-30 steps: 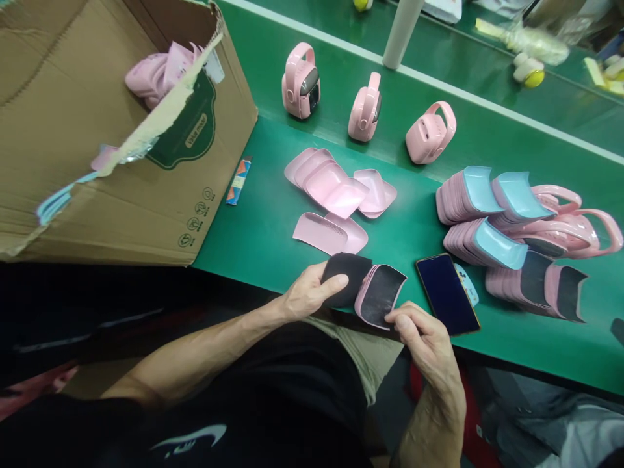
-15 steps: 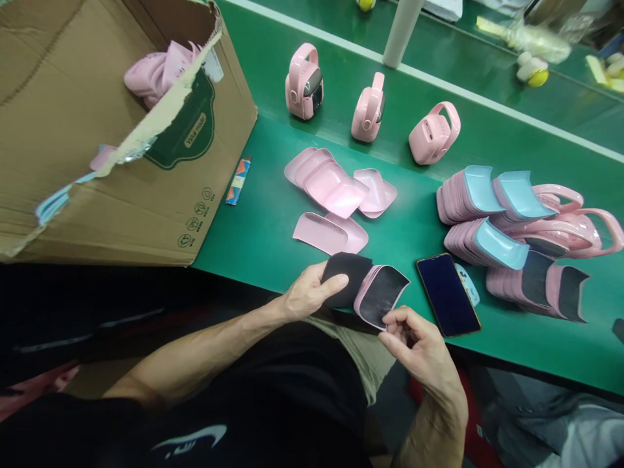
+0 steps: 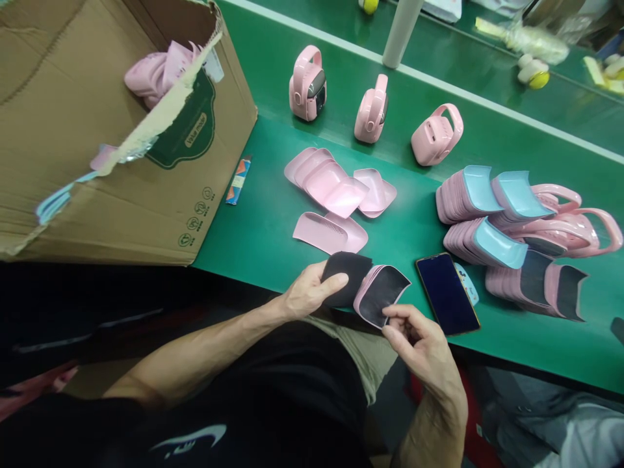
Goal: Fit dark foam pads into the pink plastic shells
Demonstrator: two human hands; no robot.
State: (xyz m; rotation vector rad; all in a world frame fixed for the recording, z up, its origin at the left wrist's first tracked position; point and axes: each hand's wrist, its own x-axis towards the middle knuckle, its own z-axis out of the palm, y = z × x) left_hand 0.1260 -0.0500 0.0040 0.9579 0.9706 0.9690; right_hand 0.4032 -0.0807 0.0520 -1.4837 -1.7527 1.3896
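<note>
Currently, left hand (image 3: pixel 312 289) clasps black sheet (image 3: pixel 347 279), thumb on top; right hand (image 3: pixel 422 338), thumb and fingers slightly parted, touches corner of pink stack (image 3: pixel 380 294). Stack curved, black-faced, at green bench (image 3: pixel 263 240)'s near edge.

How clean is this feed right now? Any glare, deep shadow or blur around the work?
Head view: left hand and right hand fairly clear; black faces of the held pieces show little detail. Head view: highlights on the glossy blue pieces; deep shadow lower left, below the green table; plastic-wrapped item, upper right, looks soft.
</note>
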